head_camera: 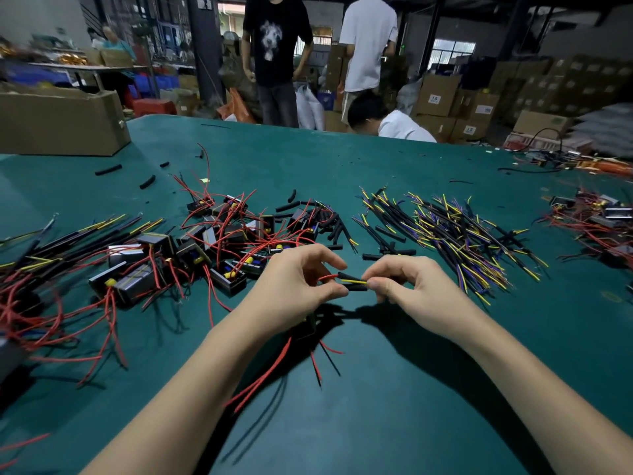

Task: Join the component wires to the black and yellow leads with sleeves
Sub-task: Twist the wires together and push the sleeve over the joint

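Note:
Above the green table, my left hand (301, 286) pinches a red component wire (327, 278) and a black sleeve (356, 287) at its fingertips. My right hand (407, 286) pinches the black and yellow lead (352, 280) from the other side, its yellow strand pointing at the red wire. A small black component (308, 325) hangs under my left hand, with red and black wires trailing toward me. The joint itself is partly hidden by my fingers.
A pile of black components with red wires (219, 241) lies to the left, loose black sleeves (322, 221) in the middle, and a heap of black and yellow leads (455, 234) to the right. A cardboard box (61, 121) stands at the far left. People stand beyond the table's far edge.

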A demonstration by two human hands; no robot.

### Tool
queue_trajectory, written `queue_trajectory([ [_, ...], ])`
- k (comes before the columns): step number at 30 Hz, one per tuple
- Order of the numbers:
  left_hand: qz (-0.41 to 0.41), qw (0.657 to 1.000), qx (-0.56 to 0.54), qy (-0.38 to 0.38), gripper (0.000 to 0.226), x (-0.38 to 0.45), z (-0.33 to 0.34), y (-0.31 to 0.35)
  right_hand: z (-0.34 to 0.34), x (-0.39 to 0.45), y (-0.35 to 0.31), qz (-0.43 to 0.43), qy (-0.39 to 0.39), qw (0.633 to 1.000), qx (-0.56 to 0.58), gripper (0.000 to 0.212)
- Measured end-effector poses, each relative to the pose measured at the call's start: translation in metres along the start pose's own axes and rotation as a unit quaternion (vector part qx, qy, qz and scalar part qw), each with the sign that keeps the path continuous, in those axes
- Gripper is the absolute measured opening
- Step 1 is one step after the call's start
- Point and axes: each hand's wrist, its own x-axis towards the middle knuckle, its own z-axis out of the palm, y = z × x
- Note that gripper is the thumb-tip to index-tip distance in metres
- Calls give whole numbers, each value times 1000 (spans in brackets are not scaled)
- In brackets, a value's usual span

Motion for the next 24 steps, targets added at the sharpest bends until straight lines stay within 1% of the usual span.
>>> queue_trajectory([
  [1,8,1000,4,3,22,0,2,1,0,0,0,-6,3,1000,-9,7],
  [3,26,999,20,17,22,-1,5,3,1,-1,0,-21,13,998,-49,11],
  [5,35,999,17,32,22,-3,5,6,1,-1,0,-41,24,993,-111,10],
  [7,47,997,-1,58,15,-4,5,9,1,-1,0,-68,34,980,-184,11],
  [9,55,993,-10,100,6,-3,4,12,-1,-1,-1,-90,63,965,-237,12],
  [11,45,989,-14,137,10,-2,3,11,-5,-1,-5,-102,103,948,-282,9],
  [13,23,987,-25,155,11,0,0,10,-11,0,-9,-107,138,932,-318,5],
  [16,-4,981,-71,179,11,1,-2,3,-25,2,-16,-110,179,923,-321,4],
  [19,-10,975,-82,208,11,2,0,-1,-40,9,-31,-105,208,922,-309,7],
  [22,-5,971,-92,221,22,3,5,-2,-50,23,-59,-160,242,916,-278,10],
  [24,-3,970,-95,223,25,2,8,-5,-49,33,-85,-205,255,917,-228,13],
])
